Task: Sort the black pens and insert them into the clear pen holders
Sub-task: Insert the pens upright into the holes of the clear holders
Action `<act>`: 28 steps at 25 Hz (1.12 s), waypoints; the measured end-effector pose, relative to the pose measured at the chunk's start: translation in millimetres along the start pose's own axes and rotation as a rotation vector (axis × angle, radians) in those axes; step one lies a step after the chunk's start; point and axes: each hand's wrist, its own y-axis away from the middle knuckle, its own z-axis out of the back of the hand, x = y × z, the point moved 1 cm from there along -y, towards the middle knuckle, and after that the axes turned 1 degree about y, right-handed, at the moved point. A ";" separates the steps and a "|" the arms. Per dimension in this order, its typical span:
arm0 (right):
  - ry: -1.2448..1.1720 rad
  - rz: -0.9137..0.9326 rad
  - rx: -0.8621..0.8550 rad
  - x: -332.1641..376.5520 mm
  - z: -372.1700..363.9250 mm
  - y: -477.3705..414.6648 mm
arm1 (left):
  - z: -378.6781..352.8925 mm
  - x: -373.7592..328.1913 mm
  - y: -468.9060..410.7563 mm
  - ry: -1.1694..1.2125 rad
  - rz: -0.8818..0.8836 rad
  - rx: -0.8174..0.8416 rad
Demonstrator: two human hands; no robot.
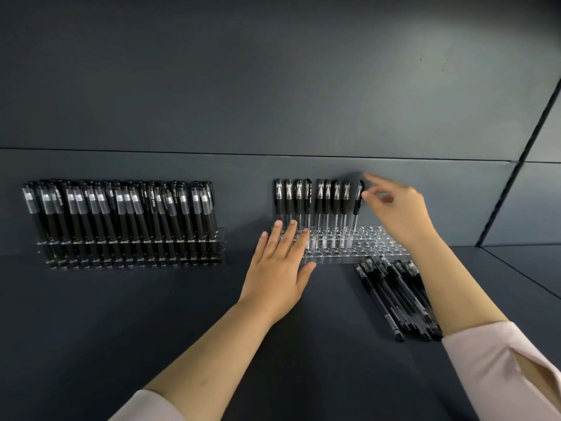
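Forward: left hand [277,268] flat on holder [365,240], right hand [397,208] aloft.

- A dark matte table [91,329] meets a wall [273,71] of the same dark panels with seams showing. It is a plain fitted display or work corner, not a lived-in room.
- One clear holder [221,238] is packed with identical black pens [121,208]. A second holder [382,238] is part filled, with loose pens [391,296] heaped beside it, like stationery-shop stock.
- Whether this is a shop, an office or a studio cannot be told.
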 end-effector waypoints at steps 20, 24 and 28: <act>-0.101 -0.144 0.260 -131.1 85.4 35.0 | -7.1 -174.9 -30.4 0.160 0.723 0.402; -0.127 -0.111 0.230 -125.6 84.8 34.1 | -5.1 -176.2 -34.4 0.226 0.801 0.423; -0.098 -0.123 0.244 -130.4 83.7 38.4 | -3.1 -173.7 -33.5 0.378 0.840 0.375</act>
